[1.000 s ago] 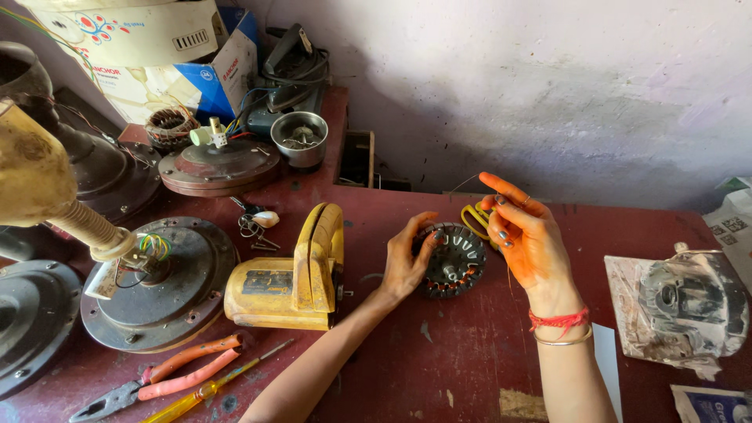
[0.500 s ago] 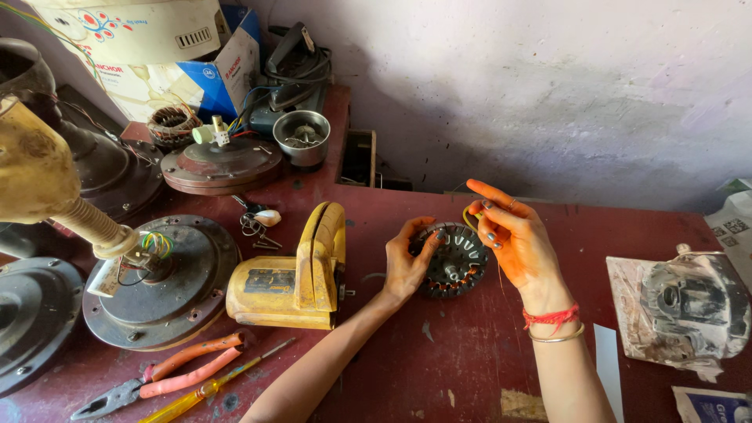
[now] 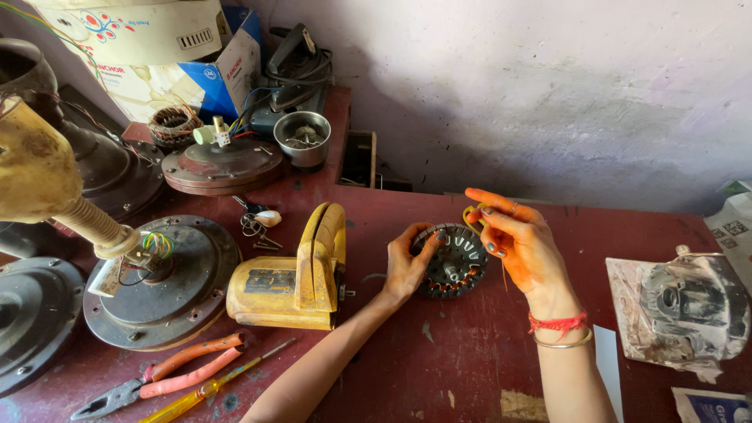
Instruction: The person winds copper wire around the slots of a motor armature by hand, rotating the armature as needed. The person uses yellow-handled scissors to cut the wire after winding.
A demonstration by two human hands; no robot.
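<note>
A round fan stator (image 3: 454, 262) with copper windings lies flat on the dark red table (image 3: 470, 368), at its middle. My left hand (image 3: 407, 266) grips the stator's left rim, fingers curled over the edge. My right hand (image 3: 517, 243) hovers over the stator's upper right rim, fingers pinched on a yellow wire loop (image 3: 472, 215) that rises from the windings. A red thread and a bangle circle my right wrist.
A yellow power tool (image 3: 294, 274) sits left of the stator. Fan motor housings (image 3: 164, 286) crowd the left side, with orange-handled pliers (image 3: 168, 376) and a screwdriver (image 3: 211, 388) in front. A metal part on paper (image 3: 689, 305) lies right. Boxes (image 3: 180, 55) and a steel bowl (image 3: 301, 137) stand behind.
My right hand has drifted slightly left and down toward the stator, still pinching the yellow wire. My left hand and the stator have stayed put.
</note>
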